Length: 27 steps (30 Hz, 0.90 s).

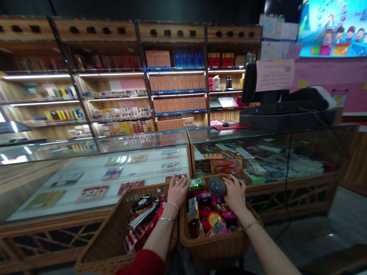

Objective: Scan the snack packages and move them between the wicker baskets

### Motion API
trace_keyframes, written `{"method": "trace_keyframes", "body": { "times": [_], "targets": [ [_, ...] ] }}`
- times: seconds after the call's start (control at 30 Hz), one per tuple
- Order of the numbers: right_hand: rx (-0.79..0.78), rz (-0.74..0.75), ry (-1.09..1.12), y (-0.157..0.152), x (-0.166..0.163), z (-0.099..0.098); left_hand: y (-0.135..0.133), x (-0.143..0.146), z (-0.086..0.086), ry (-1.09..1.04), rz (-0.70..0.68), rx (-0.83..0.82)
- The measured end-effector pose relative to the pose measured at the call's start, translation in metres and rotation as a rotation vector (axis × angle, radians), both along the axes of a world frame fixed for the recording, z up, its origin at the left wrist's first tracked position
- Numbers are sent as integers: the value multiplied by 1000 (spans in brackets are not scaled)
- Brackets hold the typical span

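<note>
Head view: glass counter (160,140), lit shelves (177,72) behind, monitor (249,82) right, baskets (215,246) crowding the front; over the right one, left hand (178,191), fingers pinching a packet (196,182); right hand (234,193), fingers clamped round the scanner (217,186).

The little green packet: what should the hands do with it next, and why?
Perhaps hold the green packet steady and point the scanner at it: the left hand has it by one end, the right hand grips the scanner close beside it, and the packet looks brightly lit.
</note>
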State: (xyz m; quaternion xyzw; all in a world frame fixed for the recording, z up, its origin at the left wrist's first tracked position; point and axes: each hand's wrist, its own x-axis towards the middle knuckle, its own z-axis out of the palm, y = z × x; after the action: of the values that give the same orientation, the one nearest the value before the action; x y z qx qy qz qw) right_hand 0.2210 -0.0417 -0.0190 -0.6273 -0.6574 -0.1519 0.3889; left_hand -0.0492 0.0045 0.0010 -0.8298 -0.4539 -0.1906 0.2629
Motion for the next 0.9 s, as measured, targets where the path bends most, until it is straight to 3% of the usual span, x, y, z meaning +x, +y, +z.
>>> {"method": "trace_keyframes", "body": {
  "times": [0.23,0.9],
  "targets": [
    [-19,47,-18,0,-18,-2,2,0,-4,10,4,-1],
    [0,86,28,-3,-15,-4,-1,0,-2,5,20,-24]
  ]
}}
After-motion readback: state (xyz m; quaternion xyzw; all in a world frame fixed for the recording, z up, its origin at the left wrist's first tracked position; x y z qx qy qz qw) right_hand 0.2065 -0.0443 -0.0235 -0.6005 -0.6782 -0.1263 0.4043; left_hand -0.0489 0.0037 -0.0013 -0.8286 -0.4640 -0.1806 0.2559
